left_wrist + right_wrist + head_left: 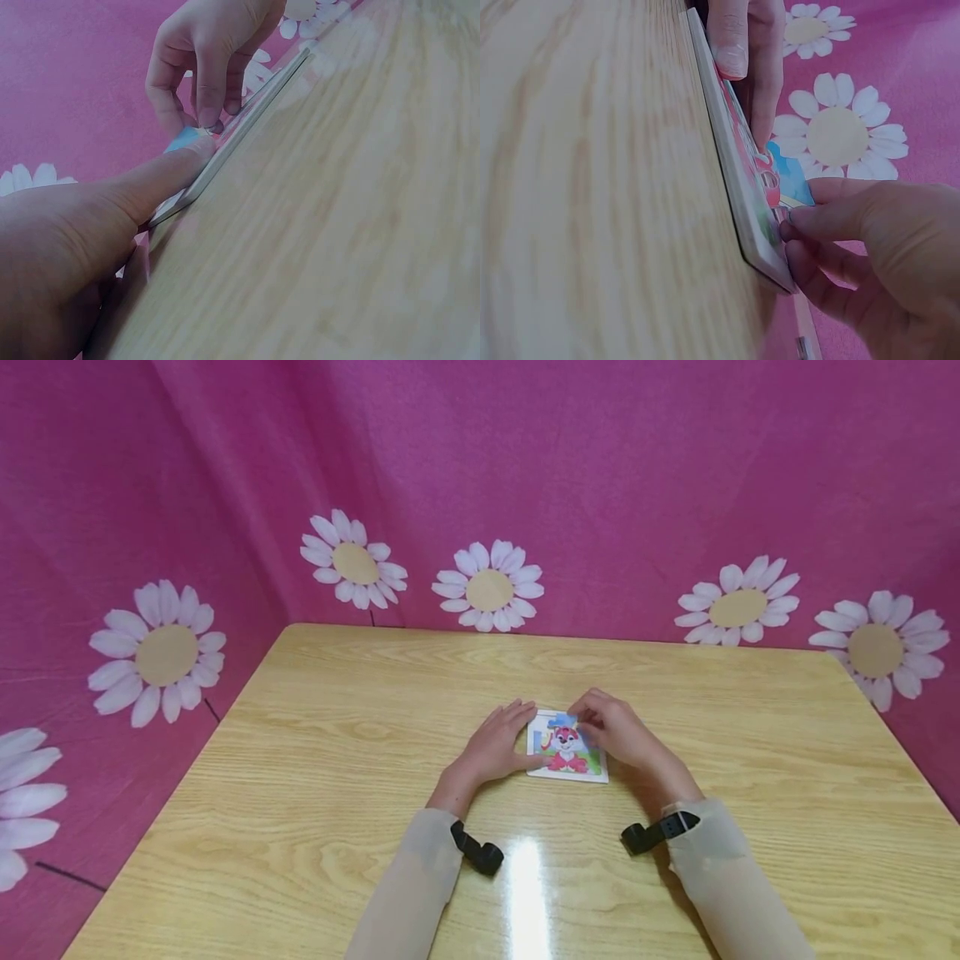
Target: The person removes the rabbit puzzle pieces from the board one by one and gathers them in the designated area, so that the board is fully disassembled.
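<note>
A small square jigsaw puzzle (567, 776) with a white border lies flat on the table, showing a pink and white cartoon animal. My left hand (492, 747) rests at its left side, the thumb laid over the lower left edge and the fingers spread by the upper left corner. Over the puzzle's upper right, my right hand (617, 728) pinches a blue puzzle piece (789, 174) between thumb and fingertips. In the right wrist view the piece stands tilted up from the picture. At the picture's upper left, part of the white backing shows.
The wood-grain table (330, 760) stretches out on all sides of the puzzle. Behind it hangs a pink cloth (600, 468) with large white daisies. A black strap with a camera (480, 853) sits on the left wrist, and another strap (660, 832) on the right.
</note>
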{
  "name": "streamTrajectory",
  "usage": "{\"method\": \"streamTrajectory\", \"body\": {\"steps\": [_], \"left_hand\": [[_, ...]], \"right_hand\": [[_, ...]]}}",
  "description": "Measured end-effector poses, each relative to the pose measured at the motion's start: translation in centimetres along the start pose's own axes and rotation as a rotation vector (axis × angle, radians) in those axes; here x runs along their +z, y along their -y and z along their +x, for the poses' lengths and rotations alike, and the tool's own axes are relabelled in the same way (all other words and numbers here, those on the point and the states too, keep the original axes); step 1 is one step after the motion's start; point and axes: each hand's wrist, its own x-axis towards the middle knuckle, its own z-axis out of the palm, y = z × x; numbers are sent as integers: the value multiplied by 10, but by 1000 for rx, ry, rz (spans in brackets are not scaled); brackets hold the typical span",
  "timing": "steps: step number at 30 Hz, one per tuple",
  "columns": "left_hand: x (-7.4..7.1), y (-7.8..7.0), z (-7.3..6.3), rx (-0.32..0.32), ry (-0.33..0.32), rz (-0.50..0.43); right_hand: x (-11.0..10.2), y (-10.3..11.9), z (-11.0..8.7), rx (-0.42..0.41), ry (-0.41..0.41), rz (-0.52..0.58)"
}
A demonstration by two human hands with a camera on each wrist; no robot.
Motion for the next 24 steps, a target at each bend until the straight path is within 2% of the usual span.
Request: {"method": "streamTrajectory", "body": {"steps": [5,11,15,24], "left_hand": [[0,1,0,2,1,7],[0,1,0,8,6,16],[0,0,0,7,7,10],[3,-3,2,-20,-37,2]], "right_hand": [[1,0,1,-36,-36,6],[2,0,1,-27,-43,1],[1,1,1,-57,-43,2],[3,-1,1,-129,-88,-14]]}}
